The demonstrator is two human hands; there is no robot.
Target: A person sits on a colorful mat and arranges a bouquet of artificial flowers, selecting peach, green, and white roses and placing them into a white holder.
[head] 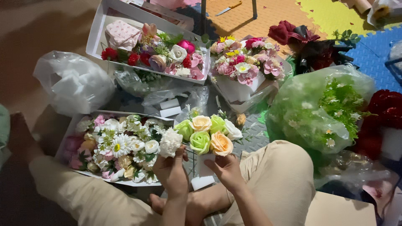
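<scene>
My left hand (171, 170) holds a white ruffled flower (170, 142) by its stem, pressed against the left side of a small bunch of roses (205, 133). The bunch has green, cream, peach and white blooms. My right hand (227, 168) grips the bunch from below at its stems, just under a peach rose (220, 144). Both hands sit above my crossed legs in beige trousers (281, 180).
A white box of daisies and pale flowers (115, 146) lies left of my hands. Two more flower boxes (153, 52) (245, 67) stand farther back. A plastic bag of greenery with small white blooms (322, 109) is right. Red flowers (383, 113) and a white bag (73, 81) flank them.
</scene>
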